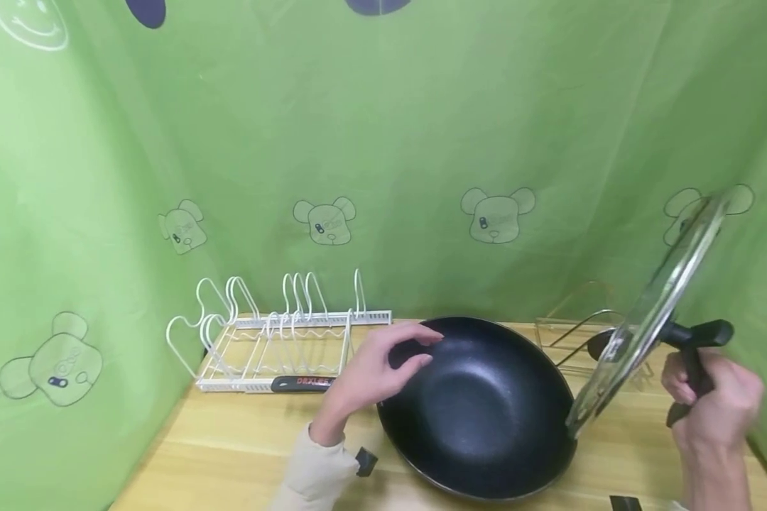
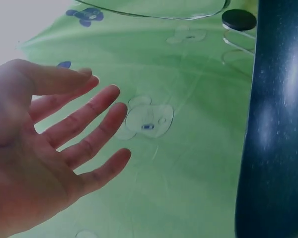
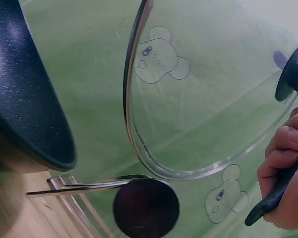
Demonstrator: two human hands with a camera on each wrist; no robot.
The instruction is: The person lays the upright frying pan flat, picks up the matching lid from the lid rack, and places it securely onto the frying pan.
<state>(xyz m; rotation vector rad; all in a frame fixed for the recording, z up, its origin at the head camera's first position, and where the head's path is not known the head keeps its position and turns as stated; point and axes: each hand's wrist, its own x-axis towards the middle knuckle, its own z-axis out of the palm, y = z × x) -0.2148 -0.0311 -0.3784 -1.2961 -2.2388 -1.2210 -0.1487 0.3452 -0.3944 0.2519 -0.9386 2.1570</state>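
Observation:
A large black wok [image 1: 473, 411] stands on the wooden table. Its black handle [image 1: 302, 384] with red lettering points left, partly hidden behind my left hand [image 1: 383, 365]. That hand hovers over the wok's left rim, thumb and fingers spread apart and holding nothing; the left wrist view shows its loose fingers [image 2: 97, 129]. My right hand [image 1: 719, 397] grips the curved black handle [image 3: 278, 193] of a glass lid [image 1: 652, 312]. The lid is tilted steeply beside the wok's right side, its lower edge close to the rim; whether they touch I cannot tell.
A white wire rack [image 1: 230, 385] with upright loops stands at the back left. Behind the lid is a thin metal wire stand [image 1: 572, 323] with a dark round disc [image 3: 146, 208]. Green printed cloth [image 1: 409, 142] hangs round the table [image 1: 230, 440].

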